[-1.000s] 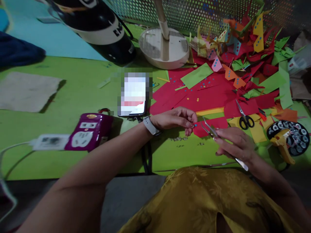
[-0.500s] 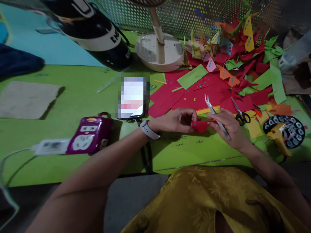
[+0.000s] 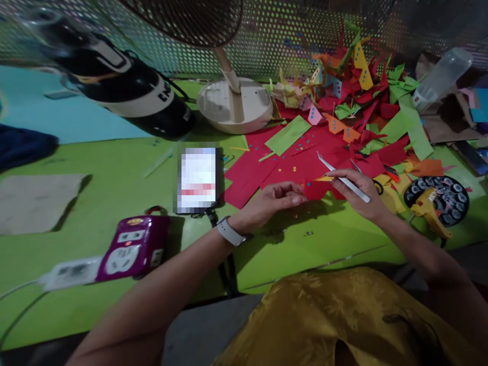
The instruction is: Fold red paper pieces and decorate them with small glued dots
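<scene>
The left hand (image 3: 280, 203) is pinching the red piece (image 3: 314, 190) at its left end; the right hand (image 3: 362, 204) is clamping its fingers on tweezers (image 3: 354, 188). The red piece is sitting between both hands, over the table (image 3: 335, 231); red sheets (image 3: 244, 178) are lying beyond.

A bright green table (image 3: 118, 175) stretched from side to side, its top scuffed, with a thin broken line (image 3: 343, 258) running close to its near edge. A light blue covering (image 3: 80, 119) lay at the far left. Behind the table rose a panel (image 3: 274, 40) pierced with small round holes. The light was dim, the upper right sinking into shadow. Below the near edge showed a grey surface (image 3: 206, 330), possibly floor.
</scene>
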Motion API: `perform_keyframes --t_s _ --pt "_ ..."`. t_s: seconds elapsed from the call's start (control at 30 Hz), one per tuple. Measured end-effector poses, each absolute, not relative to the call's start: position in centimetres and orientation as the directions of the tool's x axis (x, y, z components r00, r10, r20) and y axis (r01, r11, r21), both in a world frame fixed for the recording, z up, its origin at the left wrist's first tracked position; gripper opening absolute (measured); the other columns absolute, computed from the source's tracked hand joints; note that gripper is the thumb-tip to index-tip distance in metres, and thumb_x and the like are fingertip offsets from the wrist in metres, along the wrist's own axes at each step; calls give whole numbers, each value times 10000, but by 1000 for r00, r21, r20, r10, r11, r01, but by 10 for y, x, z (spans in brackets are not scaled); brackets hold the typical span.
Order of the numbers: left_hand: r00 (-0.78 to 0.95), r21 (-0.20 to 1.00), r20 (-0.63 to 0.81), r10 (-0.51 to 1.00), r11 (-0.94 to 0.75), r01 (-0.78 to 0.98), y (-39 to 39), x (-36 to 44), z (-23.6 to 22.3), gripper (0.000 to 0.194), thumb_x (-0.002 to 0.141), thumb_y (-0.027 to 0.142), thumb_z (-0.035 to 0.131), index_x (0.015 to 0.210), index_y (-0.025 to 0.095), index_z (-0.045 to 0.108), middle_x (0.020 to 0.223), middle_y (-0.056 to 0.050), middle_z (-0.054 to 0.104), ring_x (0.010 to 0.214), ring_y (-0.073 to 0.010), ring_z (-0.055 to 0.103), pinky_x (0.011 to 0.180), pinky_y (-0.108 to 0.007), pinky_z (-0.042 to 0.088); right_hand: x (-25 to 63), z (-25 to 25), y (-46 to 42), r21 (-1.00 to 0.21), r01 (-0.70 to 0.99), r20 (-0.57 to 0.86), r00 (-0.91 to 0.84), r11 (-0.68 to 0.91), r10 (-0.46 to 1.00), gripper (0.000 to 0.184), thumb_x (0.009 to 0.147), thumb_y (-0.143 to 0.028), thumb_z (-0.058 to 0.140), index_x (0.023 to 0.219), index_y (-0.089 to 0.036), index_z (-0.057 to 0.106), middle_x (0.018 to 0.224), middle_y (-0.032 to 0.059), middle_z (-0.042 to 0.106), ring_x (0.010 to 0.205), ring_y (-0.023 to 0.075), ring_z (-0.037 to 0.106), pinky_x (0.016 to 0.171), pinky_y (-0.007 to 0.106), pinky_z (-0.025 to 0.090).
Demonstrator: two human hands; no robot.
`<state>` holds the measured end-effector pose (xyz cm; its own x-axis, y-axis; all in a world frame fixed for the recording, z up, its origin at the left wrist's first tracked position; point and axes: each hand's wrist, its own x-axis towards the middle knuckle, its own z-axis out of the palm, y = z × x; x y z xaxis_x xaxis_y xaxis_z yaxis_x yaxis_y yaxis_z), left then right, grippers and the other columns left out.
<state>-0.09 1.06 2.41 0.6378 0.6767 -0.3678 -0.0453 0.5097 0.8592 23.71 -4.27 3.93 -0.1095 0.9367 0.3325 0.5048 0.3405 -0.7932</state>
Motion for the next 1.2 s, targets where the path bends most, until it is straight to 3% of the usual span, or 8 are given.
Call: perform_keyframes --t_s 0.17,0.33,0.53,0.73,0.83,1.03,1.1,1.2 --pt "585 837 -411 699 544 -63 -1 7 21 365 597 439 944 743 171 744 757 -17 755 686 -112 659 581 -183 496 234 33 -38 -784 501 321 -178 367 930 226 977 -330 581 1117 -223 721 1038 33 775 880 144 725 796 288 584" --pt "517 809 -476 712 585 -62 -5 10 22 391 573 486 942 749 171 791 749 -50 770 665 -124 671 507 -170 464 237 34 -38 -706 597 389 -124 382 913 234 996 -293 553 1156 -240 715 1041 33 774 921 147 724 817 293 579" --pt "189 827 -410 893 451 -337 0 11 22 425 469 468 975 722 187 782 653 -17 734 584 -112 661 469 -161 464 266 42 -60 -279 883 531 -185 377 827 323 1005 -201 493 1280 -208 662 1038 86 747 965 219 669 898 391 533" --pt "69 804 -409 910 395 -444 8 13 18 425 406 405 995 710 201 778 653 3 742 585 -98 675 512 -159 504 272 26 -87 21 847 278 -516 532 811 386 971 -80 470 1268 -206 681 873 66 687 828 199 609 765 332 482" --pt "92 795 -412 907 407 -450 8 12 15 414 416 384 995 712 201 772 671 1 750 610 -114 696 524 -174 512 267 20 -92 122 828 200 -561 548 803 452 948 -45 471 1318 -232 654 851 59 668 797 198 587 759 336 458" --pt "153 817 -378 913 407 -408 6 10 9 367 523 388 964 759 199 756 739 -28 772 715 -162 739 579 -215 542 282 35 -115 101 884 152 -468 457 871 614 915 -16 429 1511 -162 427 1002 87 705 875 220 629 810 359 501" --pt "168 829 -369 914 405 -384 5 10 9 377 539 419 955 768 194 757 759 -44 779 719 -163 742 586 -216 549 301 47 -133 102 941 158 -335 322 929 571 951 -101 457 1517 -169 409 1051 100 715 932 240 653 854 385 514" --pt "173 830 -368 914 406 -382 4 12 10 410 522 446 956 775 189 762 770 -49 784 696 -157 738 583 -213 552 335 62 -161 175 985 219 -33 -6 975 457 975 -301 504 1399 -134 539 1112 164 712 1050 296 660 932 426 515"
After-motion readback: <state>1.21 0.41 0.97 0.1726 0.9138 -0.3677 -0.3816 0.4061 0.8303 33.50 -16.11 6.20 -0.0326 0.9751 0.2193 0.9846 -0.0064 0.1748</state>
